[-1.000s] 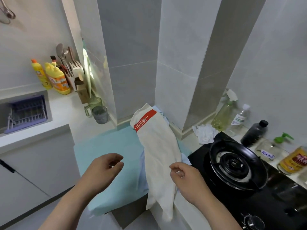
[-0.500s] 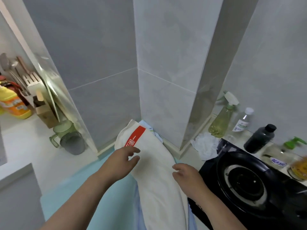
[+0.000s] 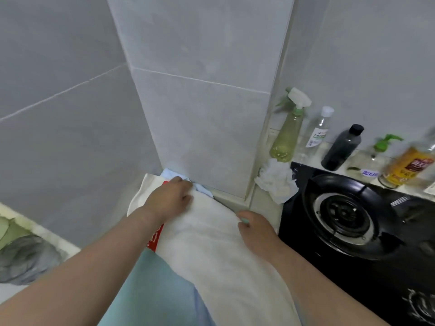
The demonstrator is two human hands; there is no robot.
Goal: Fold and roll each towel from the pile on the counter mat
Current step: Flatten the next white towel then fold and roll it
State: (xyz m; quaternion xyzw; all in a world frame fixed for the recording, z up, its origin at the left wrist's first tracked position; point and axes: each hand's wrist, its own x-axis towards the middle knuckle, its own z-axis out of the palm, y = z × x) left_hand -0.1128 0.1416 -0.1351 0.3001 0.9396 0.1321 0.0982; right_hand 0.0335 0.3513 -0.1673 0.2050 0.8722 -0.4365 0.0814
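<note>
Your left hand [image 3: 173, 198] reaches to the far end of the white towel [image 3: 211, 250], fingers curled down over its far edge and bunching the cloth there, so it is grasping that towel. Your right hand [image 3: 255, 229] sits on the towel's right edge, by the side of the surface that meets the hob. Its thumb lies on the cloth and the other fingers are tucked out of sight, so you cannot tell whether it pinches the edge or only rests on it.

The white towel runs lengthwise from the far corner of the surface, at the foot of the tiled pillar [image 3: 202, 118], toward the near edge, where it leaves the picture. A red label band [image 3: 155, 237] crosses it near the far end and is partly hidden by your left forearm. Under it a light blue towel [image 3: 203, 189] pokes out at the far corner, touching the pillar. Both lie on the teal mat [image 3: 146, 292], which shows to the left of the white towel at the near edge.

To the right is the black hob [image 3: 353, 274] with its gas burner [image 3: 343, 215]. A crumpled white cloth [image 3: 276, 183] lies at the hob's far left corner. Along the back edge behind the hob stand a green spray bottle [image 3: 288, 137], a clear bottle [image 3: 317, 134], a dark bottle [image 3: 342, 149], a green pump bottle [image 3: 383, 143] and an amber bottle [image 3: 408, 167]. At the far left a blurred grey cup [image 3: 26, 260] stands on the surface.
</note>
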